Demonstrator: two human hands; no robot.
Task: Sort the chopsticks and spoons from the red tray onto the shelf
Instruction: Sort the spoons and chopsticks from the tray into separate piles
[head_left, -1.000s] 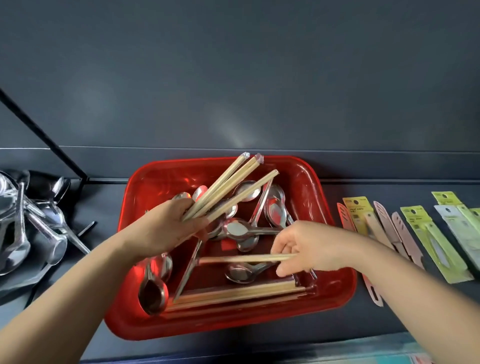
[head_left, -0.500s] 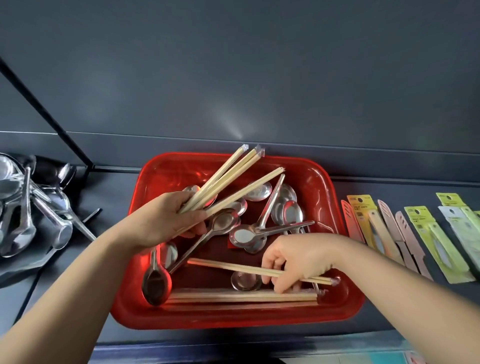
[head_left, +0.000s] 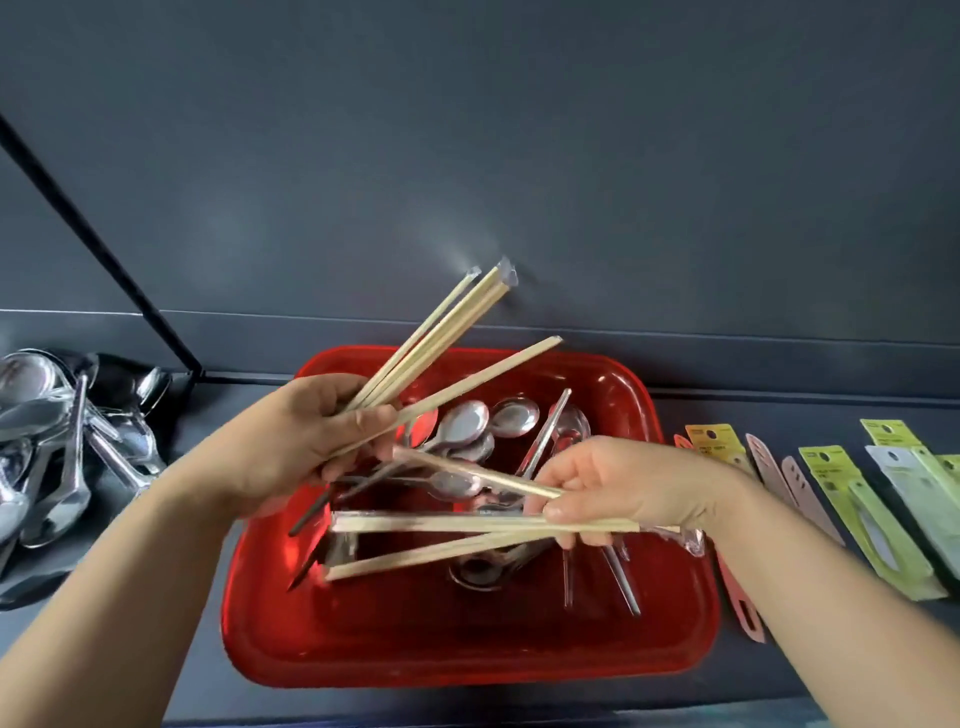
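A red tray (head_left: 467, 644) sits on the dark shelf and holds several metal spoons (head_left: 470, 423). My left hand (head_left: 306, 441) grips a fan of wrapped wooden chopsticks (head_left: 441, 332) that point up and to the right, above the tray's far left. My right hand (head_left: 618, 491) holds several more wrapped chopsticks (head_left: 436, 525) that reach leftward over the middle of the tray. Their left tips are close to my left hand's fingers.
A heap of metal spoons (head_left: 47, 447) lies on the shelf to the left, past a black divider bar (head_left: 104, 260). Packaged utensils in yellow-green and pink cards (head_left: 852, 499) lie in a row to the right. The dark back wall stands just behind the tray.
My right hand has picked up more chopsticks from the tray's front and lifted them toward my left hand. My left hand has risen with its bundle.
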